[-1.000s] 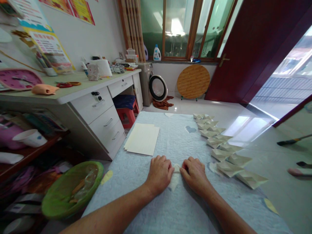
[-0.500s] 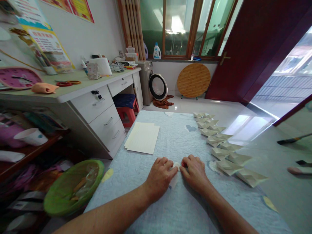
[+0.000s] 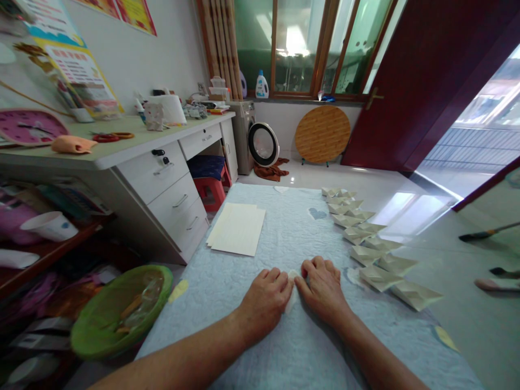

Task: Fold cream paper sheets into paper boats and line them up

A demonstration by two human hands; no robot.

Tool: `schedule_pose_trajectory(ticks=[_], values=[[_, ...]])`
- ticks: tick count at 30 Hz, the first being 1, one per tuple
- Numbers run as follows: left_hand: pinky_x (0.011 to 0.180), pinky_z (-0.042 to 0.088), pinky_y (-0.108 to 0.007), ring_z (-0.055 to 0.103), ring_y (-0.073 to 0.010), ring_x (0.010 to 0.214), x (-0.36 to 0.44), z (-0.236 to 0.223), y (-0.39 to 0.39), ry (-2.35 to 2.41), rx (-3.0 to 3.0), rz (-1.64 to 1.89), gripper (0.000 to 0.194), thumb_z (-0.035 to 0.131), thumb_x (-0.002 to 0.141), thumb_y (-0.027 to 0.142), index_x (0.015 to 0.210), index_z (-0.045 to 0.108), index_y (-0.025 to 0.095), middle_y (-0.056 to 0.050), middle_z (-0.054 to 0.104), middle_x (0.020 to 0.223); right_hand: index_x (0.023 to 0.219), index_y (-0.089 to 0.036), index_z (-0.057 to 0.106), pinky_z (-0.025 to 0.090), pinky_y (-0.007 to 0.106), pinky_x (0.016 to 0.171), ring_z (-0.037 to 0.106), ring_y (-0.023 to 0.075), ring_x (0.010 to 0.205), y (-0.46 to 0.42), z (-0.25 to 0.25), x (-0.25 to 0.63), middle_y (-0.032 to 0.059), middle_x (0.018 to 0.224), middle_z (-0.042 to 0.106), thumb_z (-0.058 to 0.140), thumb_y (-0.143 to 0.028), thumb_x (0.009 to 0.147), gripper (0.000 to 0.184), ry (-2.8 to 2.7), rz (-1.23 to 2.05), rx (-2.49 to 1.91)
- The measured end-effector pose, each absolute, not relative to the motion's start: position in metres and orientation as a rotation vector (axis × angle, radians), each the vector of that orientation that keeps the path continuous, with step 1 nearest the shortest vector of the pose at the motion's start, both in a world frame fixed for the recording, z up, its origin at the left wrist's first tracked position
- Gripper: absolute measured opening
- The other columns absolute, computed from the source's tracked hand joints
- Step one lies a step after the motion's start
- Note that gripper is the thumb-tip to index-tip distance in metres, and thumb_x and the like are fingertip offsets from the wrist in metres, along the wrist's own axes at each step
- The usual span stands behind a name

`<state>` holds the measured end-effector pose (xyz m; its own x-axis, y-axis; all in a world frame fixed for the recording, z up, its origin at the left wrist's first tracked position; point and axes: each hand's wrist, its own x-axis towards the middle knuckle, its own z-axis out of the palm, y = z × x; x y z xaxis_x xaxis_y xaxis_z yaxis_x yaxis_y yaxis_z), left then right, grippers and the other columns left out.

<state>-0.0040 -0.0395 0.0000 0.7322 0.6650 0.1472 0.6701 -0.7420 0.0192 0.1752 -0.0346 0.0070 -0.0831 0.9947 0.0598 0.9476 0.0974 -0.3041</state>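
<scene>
My left hand (image 3: 266, 298) rests low on the pale blue quilted cover (image 3: 300, 357), its fingers curled together and pointing inward. Close beside it lies my right hand (image 3: 324, 286), also with bent fingers, its thumb reaching toward the left hand. A small whitish patch (image 3: 292, 276) shows between the fingertips; whether it is paper or the cover's print I cannot tell. Anything under the fingers is hidden. Folded paper boats (image 3: 379, 277) stand in rows along the right side. Cream paper sheets (image 3: 239, 230) lie stacked at the left, beyond my left hand.
Left of the cover stand a green basket (image 3: 122, 314) and a white desk (image 3: 170, 189) with drawers. A red stool (image 3: 211, 189) is tucked under the desk. Farther back are a washing machine with its round door (image 3: 264, 144) open and a round wooden tabletop (image 3: 323, 134).
My left hand has shifted slightly down and its thumb has tucked in. The right thumb has moved a little left, toward the left hand. The boats and sheets stay in place.
</scene>
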Motion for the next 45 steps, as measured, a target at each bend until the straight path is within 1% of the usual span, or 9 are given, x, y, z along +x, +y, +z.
schedule_pose_trajectory(ticks=[5, 13, 24, 29, 36, 41, 45], values=[[0.078, 0.044, -0.039, 0.053, -0.0246, 0.091, -0.006, 0.006, -0.044, -1.134, -2.878, -0.164, 0.017, 0.052, 0.094, 0.016, 0.109, 0.061, 0.013, -0.007, 0.062, 0.098, 0.089, -0.023, 0.062, 0.03, 0.037, 0.084, 0.049, 0.0247, 0.095, -0.034, 0.01, 0.181, 0.0059, 0.096, 0.057, 0.056, -0.03, 0.088, 0.009, -2.129, 0.343, -1.946], [0.077, 0.044, -0.038, 0.053, -0.0238, 0.089, -0.007, 0.006, -0.045, -1.153, -2.865, -0.146, 0.012, 0.052, 0.093, 0.015, 0.099, 0.062, 0.014, -0.007, 0.061, 0.094, 0.092, -0.025, 0.064, 0.03, 0.036, 0.084, 0.049, 0.0238, 0.096, -0.033, 0.008, 0.188, 0.005, 0.098, 0.057, 0.056, -0.024, 0.087, 0.01, -2.127, 0.401, -1.926], [0.076, 0.046, -0.037, 0.053, -0.0242, 0.088, -0.004, 0.008, -0.046, -1.131, -2.859, -0.139, 0.011, 0.052, 0.092, 0.012, 0.095, 0.063, 0.013, -0.009, 0.061, 0.092, 0.094, -0.027, 0.065, 0.03, 0.036, 0.086, 0.048, 0.0235, 0.098, -0.033, 0.006, 0.19, 0.0042, 0.1, 0.057, 0.056, -0.023, 0.086, 0.012, -2.138, 0.401, -1.903], [0.074, 0.047, -0.036, 0.053, -0.0241, 0.086, -0.005, 0.003, -0.047, -1.155, -2.855, -0.16, 0.008, 0.056, 0.089, 0.01, 0.088, 0.063, 0.012, -0.008, 0.061, 0.089, 0.095, -0.027, 0.065, 0.029, 0.037, 0.088, 0.048, 0.0232, 0.098, -0.032, 0.003, 0.192, 0.0038, 0.101, 0.057, 0.056, -0.024, 0.087, 0.013, -2.133, 0.411, -1.875], [0.072, 0.048, -0.036, 0.053, -0.0239, 0.085, -0.005, -0.002, -0.048, -1.139, -2.834, -0.171, 0.014, 0.05, 0.091, 0.008, 0.086, 0.062, 0.013, -0.009, 0.059, 0.087, 0.097, -0.028, 0.066, 0.03, 0.036, 0.087, 0.049, 0.023, 0.1, -0.032, 0.004, 0.193, 0.0031, 0.102, 0.058, 0.056, -0.024, 0.088, 0.013, -2.143, 0.419, -1.897], [0.072, 0.048, -0.035, 0.054, -0.024, 0.086, -0.006, -0.004, -0.046, -1.153, -2.843, -0.191, 0.012, 0.051, 0.09, 0.008, 0.087, 0.062, 0.013, -0.009, 0.06, 0.087, 0.099, -0.027, 0.065, 0.03, 0.035, 0.089, 0.05, 0.0221, 0.1, -0.032, 0.006, 0.196, 0.0036, 0.104, 0.059, 0.055, -0.022, 0.087, 0.016, -2.174, 0.44, -1.862], [0.074, 0.049, -0.034, 0.055, -0.0234, 0.087, -0.008, 0.0, -0.045, -1.19, -2.863, -0.197, 0.012, 0.051, 0.091, 0.008, 0.088, 0.061, 0.014, -0.008, 0.061, 0.089, 0.099, -0.023, 0.065, 0.033, 0.035, 0.089, 0.051, 0.0217, 0.099, -0.027, 0.014, 0.204, 0.0048, 0.104, 0.06, 0.052, -0.019, 0.086, 0.019, -2.211, 0.536, -1.823]])
